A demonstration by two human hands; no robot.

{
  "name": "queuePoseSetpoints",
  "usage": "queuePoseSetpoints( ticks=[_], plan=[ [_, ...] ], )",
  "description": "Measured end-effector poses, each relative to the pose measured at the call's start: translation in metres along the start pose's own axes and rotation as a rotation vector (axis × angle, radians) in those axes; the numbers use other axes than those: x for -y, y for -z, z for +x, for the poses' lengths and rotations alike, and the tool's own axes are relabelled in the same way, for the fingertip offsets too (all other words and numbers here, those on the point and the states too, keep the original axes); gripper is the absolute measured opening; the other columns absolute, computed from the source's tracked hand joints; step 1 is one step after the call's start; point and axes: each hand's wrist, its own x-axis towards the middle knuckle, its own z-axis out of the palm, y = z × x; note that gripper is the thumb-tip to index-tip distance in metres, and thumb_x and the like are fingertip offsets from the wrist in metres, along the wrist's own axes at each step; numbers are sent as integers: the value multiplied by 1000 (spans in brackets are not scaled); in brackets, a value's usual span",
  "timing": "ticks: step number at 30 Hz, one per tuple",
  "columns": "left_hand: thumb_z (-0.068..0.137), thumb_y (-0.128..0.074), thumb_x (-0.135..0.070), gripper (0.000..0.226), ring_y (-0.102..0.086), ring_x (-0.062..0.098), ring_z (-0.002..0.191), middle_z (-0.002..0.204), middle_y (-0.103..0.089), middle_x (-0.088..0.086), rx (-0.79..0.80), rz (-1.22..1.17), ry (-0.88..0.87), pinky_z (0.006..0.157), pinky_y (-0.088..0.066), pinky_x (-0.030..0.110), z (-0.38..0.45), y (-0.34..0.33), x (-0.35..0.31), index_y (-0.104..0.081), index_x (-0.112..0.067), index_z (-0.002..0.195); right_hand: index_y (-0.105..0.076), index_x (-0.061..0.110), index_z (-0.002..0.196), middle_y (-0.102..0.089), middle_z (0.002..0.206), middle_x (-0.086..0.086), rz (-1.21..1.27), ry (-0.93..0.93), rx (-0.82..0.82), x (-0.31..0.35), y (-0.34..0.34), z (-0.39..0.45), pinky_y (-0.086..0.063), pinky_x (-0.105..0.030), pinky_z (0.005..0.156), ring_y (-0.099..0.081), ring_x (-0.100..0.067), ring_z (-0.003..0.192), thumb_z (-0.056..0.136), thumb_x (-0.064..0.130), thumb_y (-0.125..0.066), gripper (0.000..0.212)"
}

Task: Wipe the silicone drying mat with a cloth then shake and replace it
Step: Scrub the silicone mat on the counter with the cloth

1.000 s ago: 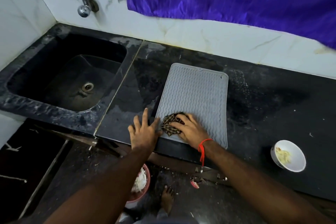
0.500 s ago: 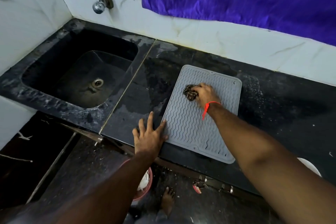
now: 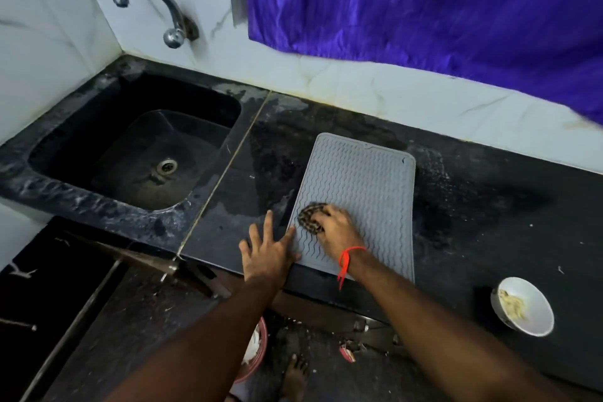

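Observation:
A grey silicone drying mat (image 3: 365,186) with wavy ridges lies flat on the black counter (image 3: 473,206). My right hand (image 3: 336,228) presses a crumpled brown patterned cloth (image 3: 310,217) onto the mat's near left part. A red thread circles that wrist. My left hand (image 3: 266,251) lies flat with fingers spread at the mat's near left edge, thumb touching the mat.
A black sink (image 3: 137,157) with a metal tap (image 3: 153,10) sits to the left. A white bowl (image 3: 522,305) with food scraps stands at the counter's front right. A purple curtain (image 3: 424,0) hangs behind. A pink bucket (image 3: 257,352) and a bare foot show on the floor.
My right hand dragged the cloth from the mat's near edge up to its far left part, then back down toward the near left. My left hand stayed at the mat's edge.

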Motion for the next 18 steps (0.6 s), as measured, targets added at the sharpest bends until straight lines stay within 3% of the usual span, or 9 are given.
queuePoseSetpoints(
  ticks=[6,9,12,14,18],
  plan=[
    [97,-32,-62,63,1,39,146,161,26,3,-27,28,5,110,-20,56,2,-9,2,-1,-53,151,-61,23,127,-48,136,-3,23,58,18,14,-7,-30,-39,-38,109,-44,-28,124,87,15,-62,41],
    [98,-45,-52,76,3,40,147,160,28,4,-55,31,7,110,-22,58,3,-17,4,6,-44,153,-61,21,128,-51,132,-2,67,107,21,14,-6,-38,-40,-34,107,-47,-26,121,88,16,-63,41],
    [95,-57,-36,91,10,42,147,160,29,3,-54,25,9,112,-20,60,7,-18,6,11,-32,156,-44,27,141,-49,136,-2,68,196,77,15,-5,-42,-37,-32,108,-45,-23,123,85,16,-66,61],
    [95,-57,-33,93,16,43,146,159,31,3,-44,31,-6,113,-17,62,11,-16,7,15,-28,155,-38,27,146,-47,137,-5,-3,269,110,11,-2,-35,-34,-34,108,-44,-25,123,86,17,-63,65],
    [97,-56,-33,91,31,45,141,157,36,3,29,54,-25,114,-8,64,18,-12,6,14,-29,155,-52,24,137,-51,133,-7,-222,491,143,-2,6,-7,-35,-36,109,-45,-28,119,88,20,-59,50]
  ],
)
